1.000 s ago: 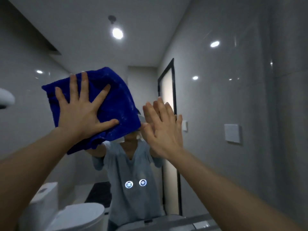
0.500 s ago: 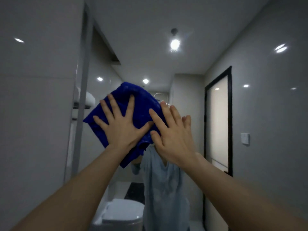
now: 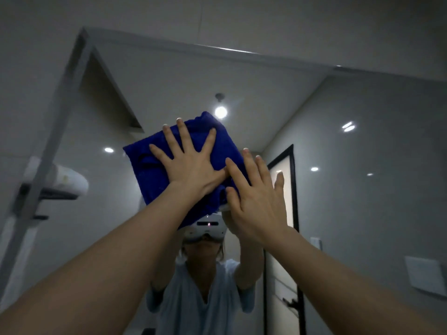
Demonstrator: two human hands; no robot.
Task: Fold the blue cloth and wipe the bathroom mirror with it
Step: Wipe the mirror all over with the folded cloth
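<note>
The blue cloth sits folded into a thick, rough square, flat against the bathroom mirror, a little toward 12 o'clock from the middle of the view. The left hand lies open on it, palm down and fingers spread wide and straight, pressing the cloth to the glass; the fingertips reach the cloth's 12 o'clock edge and the thumb points toward 3 o'clock. The right hand is at about 4 o'clock from the left one, also open, with fingers straight and close together, pointing to 12 o'clock. Its forefinger and thumb overlap the cloth's 4 o'clock corner, and the forefinger touches the left thumb; whether its other fingers meet the glass I cannot tell. Both bare forearms rise from the 7 and 5 o'clock corners. In the mirror, at 6 o'clock below the cloth, shows the person's reflection in a pale blue shirt with a white headset, arms raised. A round ceiling light glows just past the cloth's 1 o'clock corner. A black-framed door stands reflected at 3 o'clock of the right hand, a white fixture on a dark shelf is at 9 o'clock, and a white wall plate is at 4 o'clock, near the edge.
</note>
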